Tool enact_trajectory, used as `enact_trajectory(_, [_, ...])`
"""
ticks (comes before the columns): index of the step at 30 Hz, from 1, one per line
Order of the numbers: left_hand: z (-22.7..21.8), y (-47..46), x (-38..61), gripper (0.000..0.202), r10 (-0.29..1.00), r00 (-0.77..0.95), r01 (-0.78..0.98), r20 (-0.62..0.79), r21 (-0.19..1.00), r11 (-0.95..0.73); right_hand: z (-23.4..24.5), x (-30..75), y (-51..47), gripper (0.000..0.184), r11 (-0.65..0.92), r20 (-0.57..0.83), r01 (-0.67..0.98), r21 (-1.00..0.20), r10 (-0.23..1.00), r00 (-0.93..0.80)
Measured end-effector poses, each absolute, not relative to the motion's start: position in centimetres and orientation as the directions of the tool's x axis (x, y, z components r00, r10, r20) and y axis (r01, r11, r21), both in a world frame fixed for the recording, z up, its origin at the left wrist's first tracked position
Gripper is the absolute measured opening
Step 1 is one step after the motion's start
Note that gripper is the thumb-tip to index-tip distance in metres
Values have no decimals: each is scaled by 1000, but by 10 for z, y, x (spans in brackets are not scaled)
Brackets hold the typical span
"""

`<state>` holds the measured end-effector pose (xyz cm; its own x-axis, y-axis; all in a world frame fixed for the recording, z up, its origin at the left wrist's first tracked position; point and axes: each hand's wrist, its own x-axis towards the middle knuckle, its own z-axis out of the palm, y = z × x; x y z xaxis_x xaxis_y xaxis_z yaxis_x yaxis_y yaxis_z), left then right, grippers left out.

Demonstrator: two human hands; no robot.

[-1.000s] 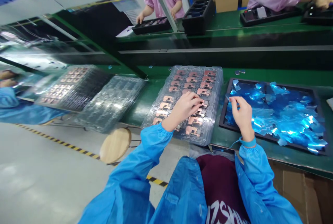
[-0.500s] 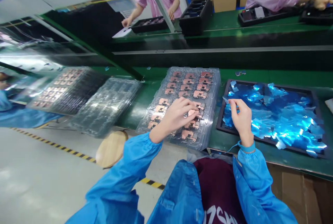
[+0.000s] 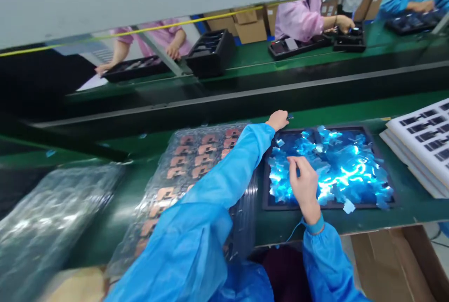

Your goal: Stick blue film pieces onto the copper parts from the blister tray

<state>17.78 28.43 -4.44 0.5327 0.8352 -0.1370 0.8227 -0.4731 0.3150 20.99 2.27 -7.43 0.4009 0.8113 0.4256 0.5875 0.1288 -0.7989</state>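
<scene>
My left hand (image 3: 278,120) is stretched out past the clear plastic tray, its fingers closed at a small flat part (image 3: 290,116) on the green bench. The fingertips are partly hidden. My right hand (image 3: 304,184) hovers over a black tray (image 3: 267,189) heaped with shiny blue film pieces (image 3: 354,166). Its thumb and fingers are pinched together; whatever they hold is too small to make out. Beneath my left sleeve lies a stack of clear plastic trays (image 3: 248,215) with copper-coloured parts (image 3: 205,159) in rows, partly covered by the arm.
On the left is a stack of clear trays (image 3: 63,208), blurred. White sheets with black prints (image 3: 424,128) are piled at the right. A round wooden stool top (image 3: 79,285) shows at lower left. Across the dark divider (image 3: 210,100), co-workers handle black trays (image 3: 210,54).
My left hand has left the copper parts and reached forward and right to the small part on the bench. The right hand stays pinched over the film. The view has swung right.
</scene>
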Motion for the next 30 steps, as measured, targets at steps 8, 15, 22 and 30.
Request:
enact_trajectory(8, [-35, 281, 176, 14, 878, 462, 747, -127, 590, -307, -71, 214, 24, 29, 119, 377, 472, -874, 779, 501])
enact_trajectory(15, [-2, 162, 95, 24, 710, 677, 371, -193, 923, -102, -57, 218, 30, 48, 127, 181, 130, -983, 759, 626])
enact_trajectory(22, [7, 69, 38, 17, 874, 470, 439, 124, 826, -354, -49, 206, 13, 24, 121, 95, -40, -992, 914, 394])
enact_trajectory(30, [-9, 63, 30, 20, 906, 404, 446, 124, 838, -313, -57, 200, 18, 26, 137, 174, 125, -983, 916, 362])
